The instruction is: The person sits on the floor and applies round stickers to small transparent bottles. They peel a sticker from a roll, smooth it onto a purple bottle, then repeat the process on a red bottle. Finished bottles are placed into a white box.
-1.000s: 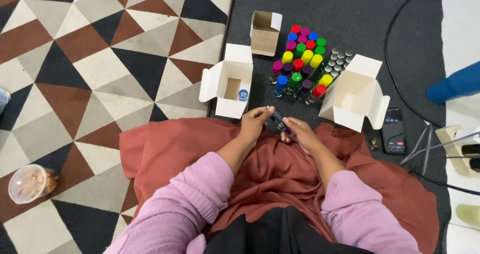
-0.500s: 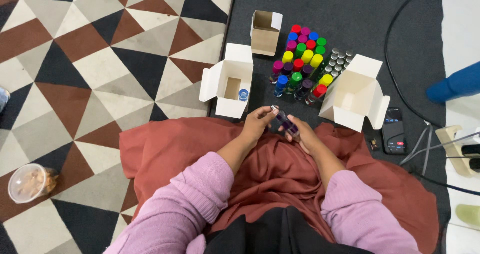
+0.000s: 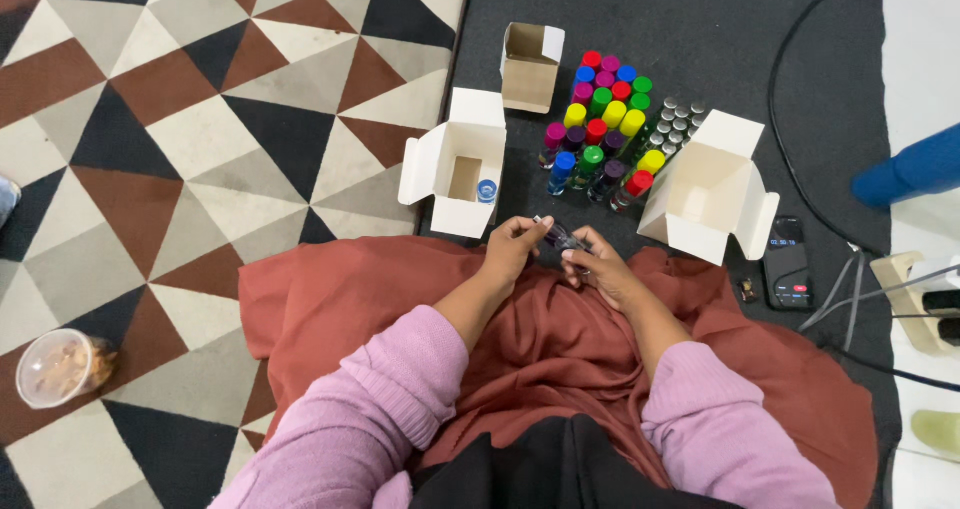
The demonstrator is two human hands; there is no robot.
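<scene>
A small dark bottle (image 3: pixel 562 237) is gripped between both hands just above a rust-red cloth (image 3: pixel 350 299) spread over the lap. The left hand (image 3: pixel 515 244) is pinched on the bottle's left end, while the right hand (image 3: pixel 598 267) is closed around its right part; the cap colour cannot be told, as the fingers cover much of it. Pink knitted sleeves (image 3: pixel 370 419) are seen at the near edge.

Just beyond the hands, on a dark mat (image 3: pixel 720 29), a cluster of small bottles with bright caps (image 3: pixel 603 124) in red, blue, green, yellow and magenta is stood upright, with a few uncapped grey ones at its right side. An open white carton (image 3: pixel 455 159) is placed to the left of the cluster, and a blue-capped bottle (image 3: pixel 487 190) is stood at its mouth. A second open white carton (image 3: pixel 712 184) is set to the right, and a small brown box (image 3: pixel 530 66) lies farther back. A black phone (image 3: pixel 788 263) is laid to the right of the cartons. A lidded plastic cup (image 3: pixel 55 367) is stood on the patterned rug (image 3: pixel 180 99) at the near left.
</scene>
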